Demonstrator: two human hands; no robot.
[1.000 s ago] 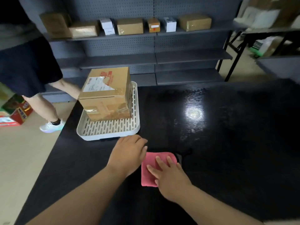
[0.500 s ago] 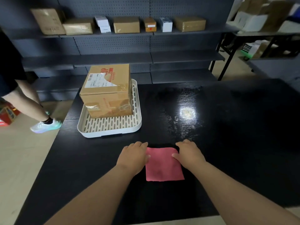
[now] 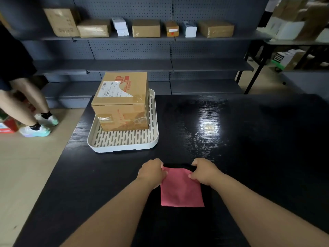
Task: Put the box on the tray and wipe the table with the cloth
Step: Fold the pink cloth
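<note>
**Desk:** Cloth [image 3: 181, 189] — where is it placed, and what has changed?

**Caption:** The pink cloth is seen flat on the black tabletop [image 3: 267, 139], near its front edge. Its two far corners are now pinched, one by the left hand [image 3: 151, 171], one by the right hand [image 3: 204, 172]; each grip is pressed together on the fabric. Half a second earlier both hands were laid beside the cloth, and before that it was only half uncovered beneath them. Spreading is judged done, and a lift or a refold may be about to begin.

**Desk:** And the box?

**Caption:** The cardboard box [image 3: 122, 104] is shown seated on the slotted white tray [image 3: 122, 147], at the tabletop's far left — that half of the task is taken as finished. Wiping is not yet seen.

**Desk:** What cannot be made out?

**Caption:** The fingertips are hidden under the knuckles, so how much cloth is gathered cannot be told. A dark band along the cloth's far edge may be shadow or a turned-over fold; it is not resolved. No dirt or spill can be picked out, since the tabletop is dark and broken by a bright glare patch. A bystander [image 3: 21, 97] at the left is cut off by the frame, only legs and shoes being shown. The label on the box is too small to be read.
</note>
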